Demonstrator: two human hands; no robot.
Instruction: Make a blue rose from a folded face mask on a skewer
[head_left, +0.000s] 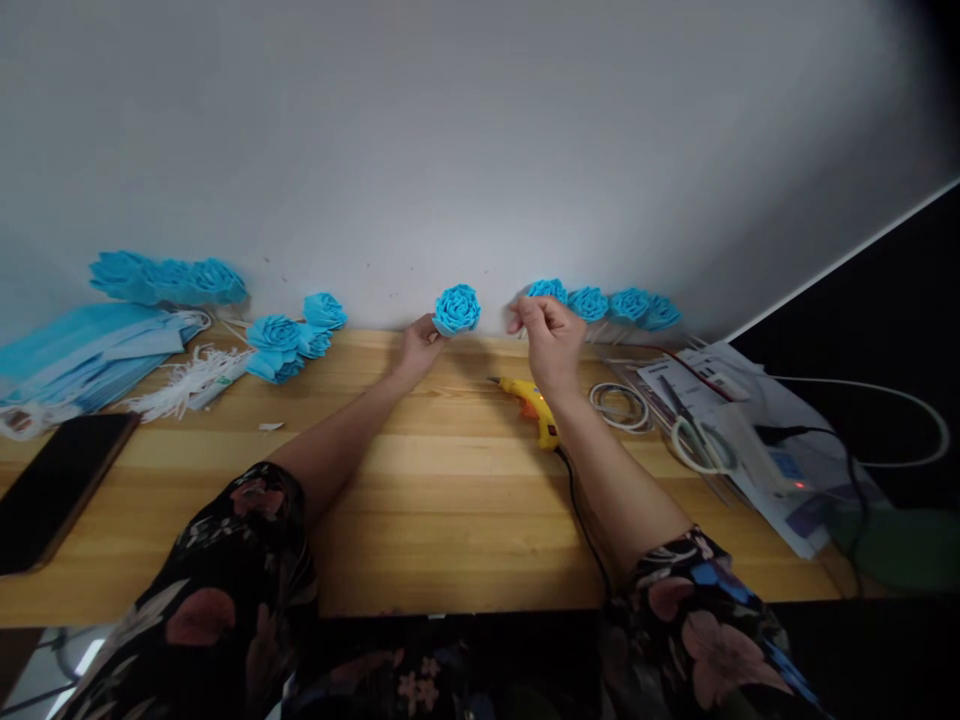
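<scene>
My left hand [422, 345] is closed below a blue artificial flower [457, 309], gripping it from underneath so its ruffled bloom faces me. The stem is hidden behind the fingers. To the right, my right hand [556, 343] is raised with thumb and fingers pinched together; whatever is between them, if anything, is too small to make out. Just behind that hand, a row of blue flowers [628, 303] leans against the wall, one partly covered by my knuckles. A yellow glue gun [529, 405] lies on the table beside my right wrist, its nozzle pointing left.
At left are more blue flowers [274, 334], blue face masks [97, 350], white strips [191, 382] and a phone [64, 490]. Rightward lie a coiled white cord [619, 408], scissors [681, 405], papers [799, 520] and a power strip [761, 455]. A grey wall [450, 150] bounds the wooden table [450, 540].
</scene>
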